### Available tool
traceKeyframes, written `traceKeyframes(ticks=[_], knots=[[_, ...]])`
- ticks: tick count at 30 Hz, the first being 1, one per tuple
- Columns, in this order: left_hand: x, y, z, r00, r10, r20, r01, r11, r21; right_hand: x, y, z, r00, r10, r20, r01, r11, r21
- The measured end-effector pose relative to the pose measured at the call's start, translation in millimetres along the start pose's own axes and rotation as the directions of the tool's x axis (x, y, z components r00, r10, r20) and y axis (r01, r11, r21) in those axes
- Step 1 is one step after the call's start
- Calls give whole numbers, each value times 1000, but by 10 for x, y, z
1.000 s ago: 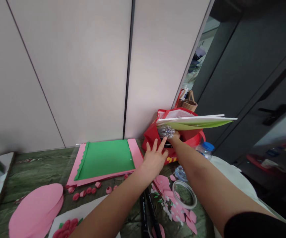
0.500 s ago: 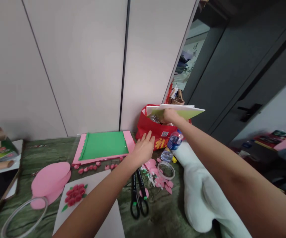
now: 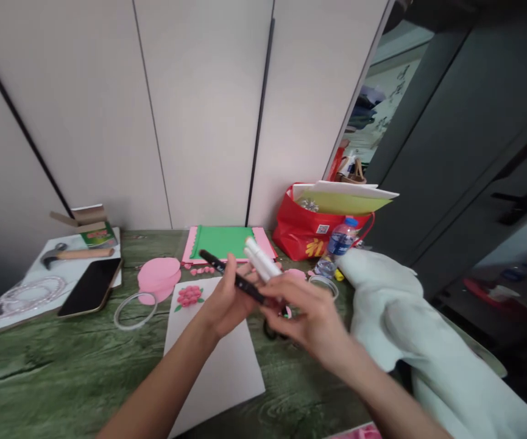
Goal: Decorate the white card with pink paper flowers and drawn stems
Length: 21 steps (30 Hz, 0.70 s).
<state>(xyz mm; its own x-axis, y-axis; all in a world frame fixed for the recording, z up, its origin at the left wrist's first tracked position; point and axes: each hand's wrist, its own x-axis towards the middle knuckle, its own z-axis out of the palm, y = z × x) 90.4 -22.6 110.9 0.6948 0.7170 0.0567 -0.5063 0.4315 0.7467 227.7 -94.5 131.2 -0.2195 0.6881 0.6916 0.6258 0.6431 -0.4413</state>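
Both my hands are raised over the table, close together. A black marker pen (image 3: 220,263) lies across my left hand (image 3: 224,305), with the thumb against it. My right hand (image 3: 315,314) grips a white marker pen (image 3: 263,261), perhaps more than one, slanting up to the left. Its fingertips also reach the lower end of the black pen. Below them is a white sheet (image 3: 220,372) bearing a pink paper flower cluster (image 3: 189,296) with green leaves. Black-handled scissors (image 3: 270,331) are mostly hidden beneath my right hand.
Behind stand a red bag (image 3: 297,228) with boards in it and a water bottle (image 3: 339,247). A green-and-pink panel (image 3: 222,241), pink paper ovals (image 3: 159,274), a tape roll (image 3: 130,312), a phone (image 3: 92,286) and a hammer (image 3: 80,253) lie leftward. White cloth (image 3: 391,317) covers the right.
My right hand has come out of the red bag and now holds white pen. My left hand has left the bag's front and holds a black marker. The view has swung left.
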Motion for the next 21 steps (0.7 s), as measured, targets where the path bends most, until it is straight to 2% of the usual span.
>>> traceKeyframes(ticks=[2,4,7,10,12,16,18,21], knots=[[-188,-19,-115,988,43,-147,-45,999,-11,-212,12,323,998,-2,56,-9,982,190],[-331,-45,-234,968,48,-248,-51,999,-6,-335,28,541,996,36,84,-62,945,322],[-486,-75,-381,956,84,-283,-81,996,21,-440,2,749,980,184,74,-197,861,468],[-581,-89,-466,949,147,-277,-131,988,77,-502,-27,920,947,316,60,-300,800,520],[-610,-92,-500,950,151,-273,-126,986,106,-510,-9,1009,916,394,75,-366,743,561],[-608,-81,-570,942,136,-307,-105,988,114,-451,97,1059,827,536,170,-492,545,679],[-596,-71,-610,934,153,-324,-116,984,132,-417,142,1045,798,563,216,-522,464,716],[-587,-69,-653,936,186,-299,-139,975,172,-400,169,1051,780,552,296,-552,382,741]])
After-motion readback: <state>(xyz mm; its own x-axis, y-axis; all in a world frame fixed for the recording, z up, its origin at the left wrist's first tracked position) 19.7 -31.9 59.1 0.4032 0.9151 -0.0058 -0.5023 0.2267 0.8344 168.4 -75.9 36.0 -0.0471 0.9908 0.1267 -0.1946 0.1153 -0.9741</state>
